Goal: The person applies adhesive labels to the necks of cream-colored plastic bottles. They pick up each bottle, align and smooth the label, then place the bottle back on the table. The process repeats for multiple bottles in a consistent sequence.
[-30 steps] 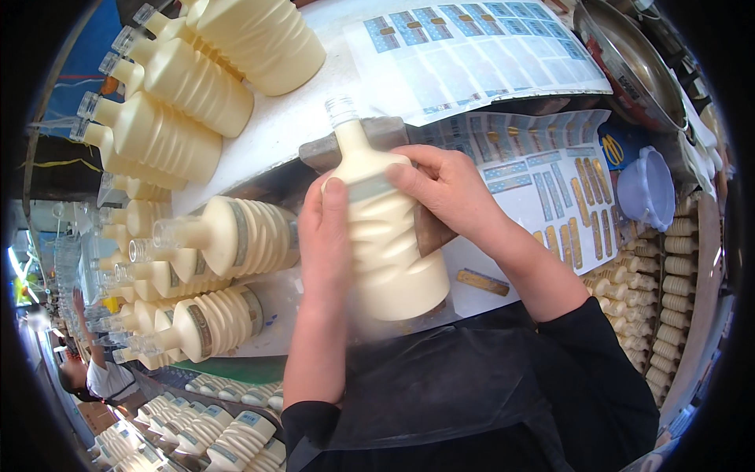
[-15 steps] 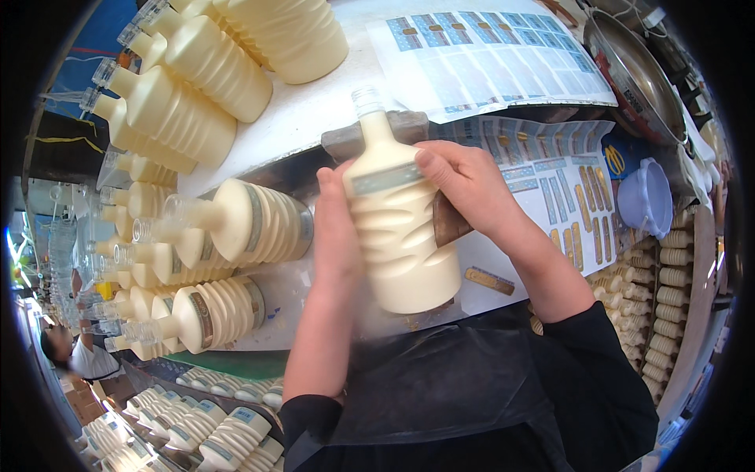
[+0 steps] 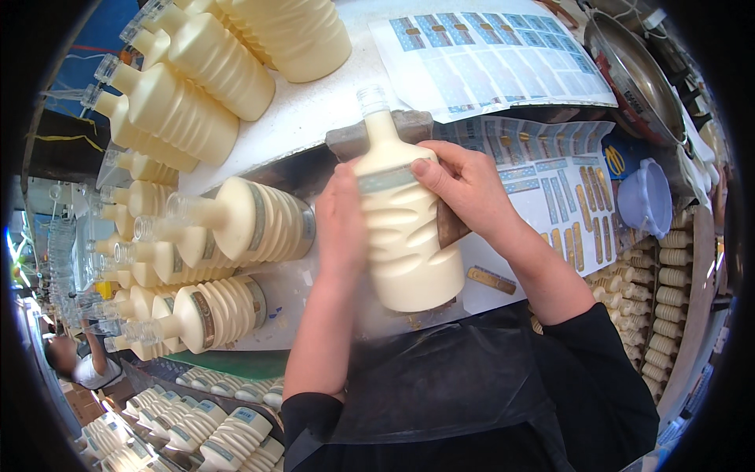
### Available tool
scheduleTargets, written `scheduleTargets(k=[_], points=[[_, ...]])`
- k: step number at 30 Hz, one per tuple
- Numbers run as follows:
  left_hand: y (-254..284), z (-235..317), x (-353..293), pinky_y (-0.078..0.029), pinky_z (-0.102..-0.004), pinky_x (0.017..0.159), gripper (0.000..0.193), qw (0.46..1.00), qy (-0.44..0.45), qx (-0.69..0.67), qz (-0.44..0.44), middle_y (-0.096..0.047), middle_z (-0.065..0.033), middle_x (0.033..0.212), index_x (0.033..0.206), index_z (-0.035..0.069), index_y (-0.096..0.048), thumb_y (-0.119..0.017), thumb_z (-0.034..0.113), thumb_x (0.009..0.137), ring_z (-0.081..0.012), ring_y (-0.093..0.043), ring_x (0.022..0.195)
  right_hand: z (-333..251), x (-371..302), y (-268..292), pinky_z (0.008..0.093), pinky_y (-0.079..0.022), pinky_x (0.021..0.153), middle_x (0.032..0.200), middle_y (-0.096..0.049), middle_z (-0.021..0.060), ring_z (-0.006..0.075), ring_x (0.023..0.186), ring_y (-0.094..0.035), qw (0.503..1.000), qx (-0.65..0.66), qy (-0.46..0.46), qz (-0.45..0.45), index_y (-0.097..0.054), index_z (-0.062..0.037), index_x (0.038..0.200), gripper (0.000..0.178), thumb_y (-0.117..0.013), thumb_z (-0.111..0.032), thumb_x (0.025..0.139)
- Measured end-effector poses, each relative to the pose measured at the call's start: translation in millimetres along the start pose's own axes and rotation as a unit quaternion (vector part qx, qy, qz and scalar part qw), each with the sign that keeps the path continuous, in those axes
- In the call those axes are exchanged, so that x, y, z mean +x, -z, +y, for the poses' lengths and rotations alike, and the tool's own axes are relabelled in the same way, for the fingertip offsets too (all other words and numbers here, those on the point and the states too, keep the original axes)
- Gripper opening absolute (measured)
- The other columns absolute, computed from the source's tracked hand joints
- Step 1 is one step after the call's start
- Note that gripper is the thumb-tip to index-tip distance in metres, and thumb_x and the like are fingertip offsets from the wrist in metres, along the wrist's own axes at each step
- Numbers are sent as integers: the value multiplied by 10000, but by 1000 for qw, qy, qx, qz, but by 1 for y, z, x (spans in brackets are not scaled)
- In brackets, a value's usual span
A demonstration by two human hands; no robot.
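A cream-coloured ribbed bottle [image 3: 410, 275] with a clear threaded neck lies tilted in front of me, its neck pointing away. Across its shoulder runs a pale blue-grey label [image 3: 385, 180]. My right hand [image 3: 464, 185] is closed on the bottle's right shoulder, the thumb pressing the label's right end. Along the left side, my left hand [image 3: 343, 216] is cupped against the bottle, smeared by motion, its fingertips partly hidden. A grey-brown block [image 3: 346, 141] sits behind the neck, and a brown block [image 3: 451, 226] touches the bottle's right side.
Labelled bottles [image 3: 236, 220] stand in rows at the left, with unlabelled bottles [image 3: 181, 110] behind them. Label sheets [image 3: 480, 63] lie at the back right, near a lavender bucket [image 3: 645, 198] and a metal pan [image 3: 637, 71]. One loose gold label [image 3: 491, 280] lies close by.
The bottle has shifted slightly right. My left hand has moved a little along its side and is now blurred. My right thumb has slid slightly left and down over the label.
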State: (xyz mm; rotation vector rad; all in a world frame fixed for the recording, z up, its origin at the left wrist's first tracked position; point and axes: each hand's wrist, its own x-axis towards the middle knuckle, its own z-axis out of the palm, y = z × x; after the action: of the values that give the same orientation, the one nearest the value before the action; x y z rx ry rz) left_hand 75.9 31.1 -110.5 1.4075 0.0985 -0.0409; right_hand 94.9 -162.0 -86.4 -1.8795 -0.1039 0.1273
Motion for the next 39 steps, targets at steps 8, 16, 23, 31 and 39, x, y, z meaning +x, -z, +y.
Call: scheduleTargets(k=[8, 16, 23, 31, 39], points=[[-15, 22, -17, -540, -366, 994, 502, 991, 78, -104, -23, -664, -134, 1291, 1396, -10, -547, -370, 380, 1134, -207, -659, 1148, -34, -7, 32, 271, -501, 820, 952, -649, 30, 112, 918, -626, 989, 136, -11, 50, -680, -34, 1078, 169, -590, -152, 994], [-19, 17, -19, -513, -370, 1018, 439, 964, 90, -251, 24, -643, -136, 1305, 1432, 14, -537, -399, 292, 1123, -220, -643, 1157, -53, -24, -16, 346, -501, 730, 934, -689, 60, 224, 841, -681, 796, -291, 526, 73, -700, -45, 981, 249, -696, -111, 741], [-13, 11, -21, -430, -423, 1127, 587, 916, 112, -383, -29, -588, -142, 1411, 1498, 56, -478, -281, 471, 1133, -266, -564, 1291, -76, -29, -39, 349, -492, 674, 881, -672, 62, 216, 757, -673, 800, -369, 470, 54, -701, -68, 981, 262, -666, -83, 722], [-20, 28, -27, -435, -402, 1099, 630, 942, 113, -311, 51, -597, -109, 1356, 1438, 50, -502, -241, 526, 1119, -243, -573, 1249, -89, -2, -20, 384, -572, 799, 969, -708, 179, 375, 875, -703, 965, -73, 242, 70, -614, -14, 1117, 224, -639, -76, 903], [-24, 23, -22, -529, -339, 969, 333, 992, 57, -89, 66, -621, -93, 1244, 1321, 54, -503, -502, 305, 1102, -162, -619, 1127, -53, 26, -19, 442, -487, 980, 1205, -625, 229, 402, 1104, -632, 967, -134, 204, 69, -486, -20, 1310, 353, -520, -61, 961]])
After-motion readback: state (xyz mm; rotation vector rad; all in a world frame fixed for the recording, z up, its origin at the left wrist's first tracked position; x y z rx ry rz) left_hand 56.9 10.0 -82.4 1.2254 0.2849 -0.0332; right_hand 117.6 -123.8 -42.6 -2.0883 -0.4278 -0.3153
